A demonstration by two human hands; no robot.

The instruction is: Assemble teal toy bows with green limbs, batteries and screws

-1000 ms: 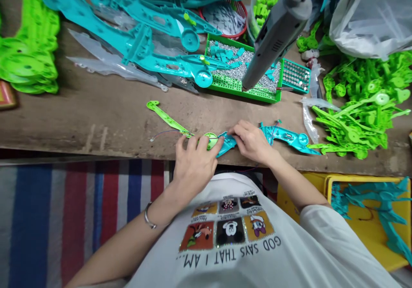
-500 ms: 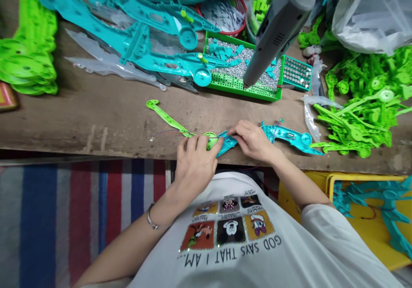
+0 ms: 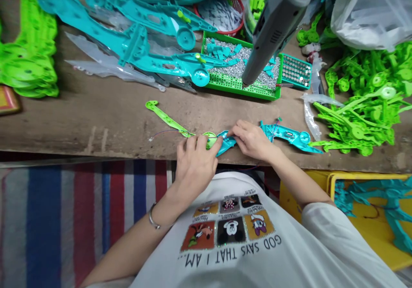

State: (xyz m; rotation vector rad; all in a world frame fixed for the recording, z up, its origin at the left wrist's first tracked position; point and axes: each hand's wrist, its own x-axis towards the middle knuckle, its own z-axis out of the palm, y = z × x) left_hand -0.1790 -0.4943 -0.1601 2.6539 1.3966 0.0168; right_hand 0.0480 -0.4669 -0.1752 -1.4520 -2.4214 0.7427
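On the table's near edge lies a blue plastic shell (image 3: pixel 288 136), open side up, with thin wires on it. A lime-green plastic arm (image 3: pixel 167 118) with a round disc joins its left end. My left hand (image 3: pixel 195 159) is closed over the disc, its thumb reaching to the blue shell. Close by, my right hand (image 3: pixel 251 140) bends over the middle of the shell with thumb and fingertips pinched together. Whatever is between those fingertips is too small to make out. A thin wire (image 3: pixel 164 132) runs out left of my left hand.
A grey electric screwdriver (image 3: pixel 273 34) hangs over a green tray (image 3: pixel 244 91) of screws. Blue shells (image 3: pixel 135 47) lie at the back left. Green parts are stacked (image 3: pixel 28 65) left and heaped (image 3: pixel 360 103) right. A yellow crate (image 3: pixel 331 185) stands below the right edge.
Both hands keep almost the same place on the blue shell and the green arm. The whole view has shifted slightly; otherwise little differs.
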